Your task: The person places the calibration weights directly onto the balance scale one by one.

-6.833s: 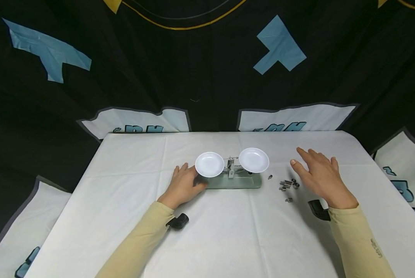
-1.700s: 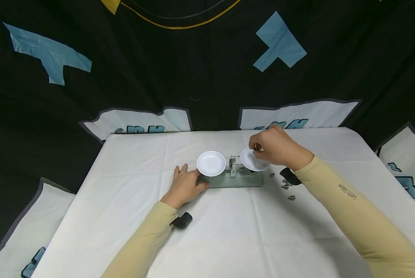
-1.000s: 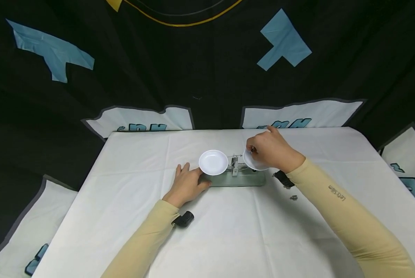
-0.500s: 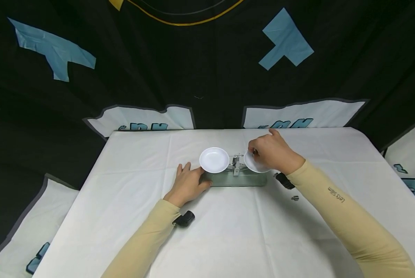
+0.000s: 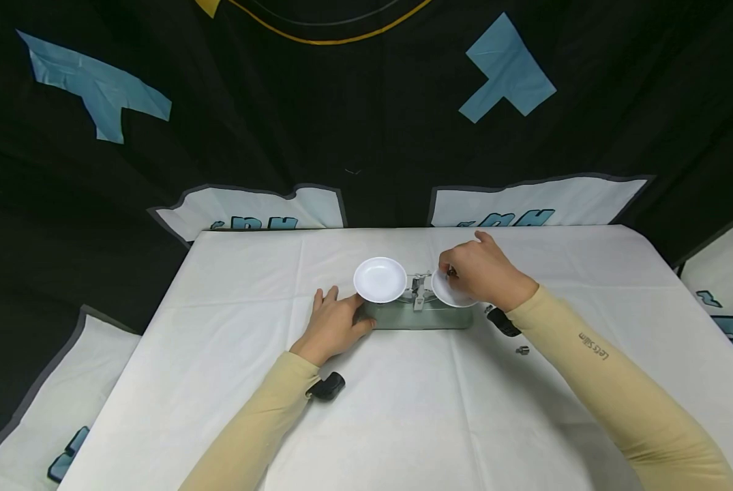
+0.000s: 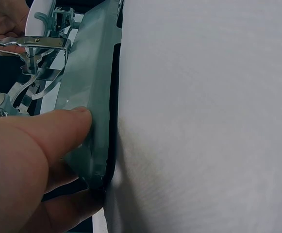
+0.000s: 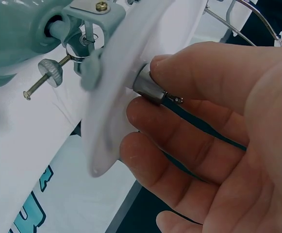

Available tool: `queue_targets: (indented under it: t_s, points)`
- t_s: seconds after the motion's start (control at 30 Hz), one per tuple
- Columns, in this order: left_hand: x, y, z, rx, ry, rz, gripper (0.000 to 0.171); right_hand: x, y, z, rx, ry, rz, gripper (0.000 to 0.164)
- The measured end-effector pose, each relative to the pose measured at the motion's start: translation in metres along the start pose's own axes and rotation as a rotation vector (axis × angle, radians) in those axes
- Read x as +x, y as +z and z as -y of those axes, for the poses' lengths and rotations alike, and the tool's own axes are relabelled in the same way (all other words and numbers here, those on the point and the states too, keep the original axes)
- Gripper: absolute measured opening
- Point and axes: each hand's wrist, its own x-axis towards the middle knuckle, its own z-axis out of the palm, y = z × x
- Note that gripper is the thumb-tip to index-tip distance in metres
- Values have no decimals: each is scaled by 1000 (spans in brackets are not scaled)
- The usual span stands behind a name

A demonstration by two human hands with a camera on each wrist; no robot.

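A balance scale with a green base (image 5: 415, 318) and two white pans stands on the table. My left hand (image 5: 331, 324) grips the base's left end; in the left wrist view its thumb (image 6: 73, 126) lies on the green face while other fingers curl at the end. Over the right pan (image 5: 455, 296), my right hand (image 5: 487, 271) pinches a small metal weight (image 7: 148, 86) between thumb and index finger. The right wrist view shows that weight, topped by a thin knob, against the pan's inner face. The left pan (image 5: 380, 280) bears nothing and sits higher than the right one.
One small metal weight (image 5: 522, 350) lies on the white tablecloth (image 5: 397, 423) right of the scale. The black wrist camera (image 5: 502, 321) covers the spot where other weights lay. Behind the table hangs a black cloth (image 5: 317, 116) with blue patches.
My right hand has come from above the loose weights to the right pan with a weight. During the last second the left pan has risen and the right pan has sunk slightly. My left hand stays put.
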Motion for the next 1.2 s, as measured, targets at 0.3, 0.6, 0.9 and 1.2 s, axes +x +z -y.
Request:
queue_targets:
  t_s: [0.3, 0.6, 0.9, 1.2]
  points:
    - [0, -1, 0, 0, 0, 3, 53, 0, 1, 0, 3, 4, -1, 11]
    - [0, 0, 1, 0, 0, 0, 53, -1, 1, 0, 3, 13, 3, 14]
    - [0, 0, 1, 8, 3, 0, 54, -7, -9, -2, 13, 39, 18, 24]
    - [1, 0, 2, 14, 2, 5, 54, -25, -37, -11, -4, 71, 2, 28]
